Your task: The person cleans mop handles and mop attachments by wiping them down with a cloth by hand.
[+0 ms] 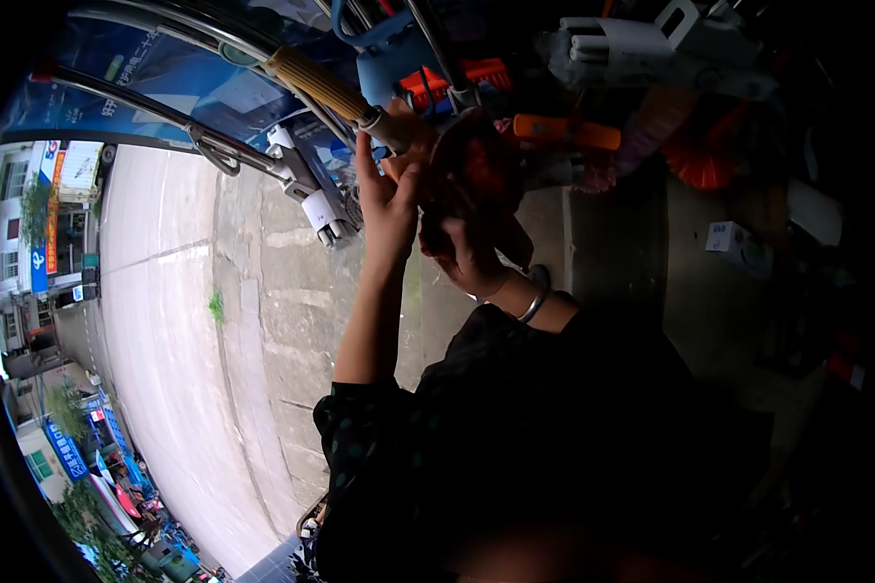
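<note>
My left hand (391, 206) is raised with one finger pointing up and the thumb bent inward. It is at a brownish piece (413, 138) beside the lower end of a pole with a ribbed tan grip (316, 83). My right hand (472, 251), with a silver bangle (532, 309) at the wrist, is lower and to the right, its fingers curled. Between and above the hands is a dark reddish object (481, 165), which both seem to hold. Deep shadow hides its kind and much of the fingers.
Metal poles (156, 102) cross the upper left, one ending in a white-and-grey fitting (316, 199). A blue plastic item (394, 68), an orange-handled item (566, 131) and white wrapped goods (617, 44) lie around. A small white box (734, 241) stands right; a paved street (175, 321) runs left.
</note>
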Available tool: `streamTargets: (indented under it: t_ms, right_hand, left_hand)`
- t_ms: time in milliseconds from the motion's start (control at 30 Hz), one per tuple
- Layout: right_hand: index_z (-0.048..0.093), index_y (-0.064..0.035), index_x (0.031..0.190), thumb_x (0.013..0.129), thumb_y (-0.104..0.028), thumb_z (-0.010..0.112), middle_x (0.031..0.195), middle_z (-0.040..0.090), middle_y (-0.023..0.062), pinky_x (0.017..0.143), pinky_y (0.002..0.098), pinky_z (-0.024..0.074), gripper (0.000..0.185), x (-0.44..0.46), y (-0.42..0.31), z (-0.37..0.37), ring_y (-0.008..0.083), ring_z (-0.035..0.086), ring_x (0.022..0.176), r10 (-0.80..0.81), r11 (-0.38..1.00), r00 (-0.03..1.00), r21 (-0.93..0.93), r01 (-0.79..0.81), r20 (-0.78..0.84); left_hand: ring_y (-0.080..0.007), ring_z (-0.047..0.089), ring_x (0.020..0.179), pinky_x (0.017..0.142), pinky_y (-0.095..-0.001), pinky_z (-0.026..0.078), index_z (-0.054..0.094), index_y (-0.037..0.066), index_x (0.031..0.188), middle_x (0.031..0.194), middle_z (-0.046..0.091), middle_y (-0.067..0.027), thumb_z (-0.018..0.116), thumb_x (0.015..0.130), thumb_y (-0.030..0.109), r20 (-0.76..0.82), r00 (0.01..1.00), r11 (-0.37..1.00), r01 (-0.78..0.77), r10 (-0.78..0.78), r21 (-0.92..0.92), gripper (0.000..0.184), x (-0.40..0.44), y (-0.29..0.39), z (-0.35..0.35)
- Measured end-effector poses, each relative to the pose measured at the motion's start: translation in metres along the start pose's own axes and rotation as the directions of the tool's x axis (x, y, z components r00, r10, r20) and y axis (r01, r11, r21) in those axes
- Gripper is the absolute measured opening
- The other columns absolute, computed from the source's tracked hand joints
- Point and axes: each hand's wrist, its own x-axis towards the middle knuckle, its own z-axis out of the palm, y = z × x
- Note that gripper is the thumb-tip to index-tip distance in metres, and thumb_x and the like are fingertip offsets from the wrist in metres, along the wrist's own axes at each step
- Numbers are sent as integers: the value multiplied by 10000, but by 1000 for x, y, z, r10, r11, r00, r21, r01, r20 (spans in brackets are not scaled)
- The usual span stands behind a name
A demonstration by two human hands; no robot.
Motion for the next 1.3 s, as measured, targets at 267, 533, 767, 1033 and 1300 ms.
streamTargets:
  t_ms: [267, 533, 767, 1033, 1300]
  right_hand:
    - [474, -46, 995, 828, -1, 506, 858, 482, 29, 602, 235, 414, 176, -118, 74, -12, 88, 470, 661, 162, 962, 987, -222, -156, 8]
    - [416, -38, 1125, 814, 29, 534, 954, 493, 86, 713, 285, 439, 339, -9, 0, 4, 173, 498, 732, 98, 957, 995, 279, -85, -31]
    - [440, -13, 1014, 792, 79, 542, 821, 506, 60, 693, 256, 441, 261, -87, 49, -12, 144, 506, 726, 375, 927, 926, 23, -374, -46]
    - [466, -53, 1025, 707, -159, 722, 998, 508, 142, 848, 439, 355, 422, 34, -6, -13, 305, 479, 971, -99, 962, 985, -268, 59, -141]
    - [526, -47, 1046, 741, 29, 662, 981, 570, 10, 796, 236, 451, 342, 55, 13, -72, 83, 542, 923, 176, 904, 975, 368, -216, 140]
  left_hand:
    - [-89, 552, 719, 585, -215, 464, 180, 73, 1399, 933, 576, -70, 477, 860, -11, -2, 995, 983, 101, -103, -151, 622, -7, 7, -13]
    - [-80, 506, 618, 462, -204, 404, 207, 62, 1393, 858, 544, -36, 482, 875, 78, 40, 990, 979, 136, -132, -154, 587, -7, 10, 3]
    - [-86, 511, 616, 472, -209, 430, 211, 56, 1384, 791, 547, -42, 455, 878, 40, 18, 985, 955, 173, -174, -239, 561, -9, 2, -6]
    - [-91, 515, 585, 496, -223, 435, 212, 43, 1392, 848, 557, -52, 489, 876, 65, 24, 983, 972, 182, -181, -150, 586, -13, -2, -5]
    - [-195, 558, 961, 879, -354, 435, 91, 82, 1422, 1111, 529, -139, 795, 676, 271, 105, 992, 996, -71, 65, 57, 1043, -7, -40, -49]
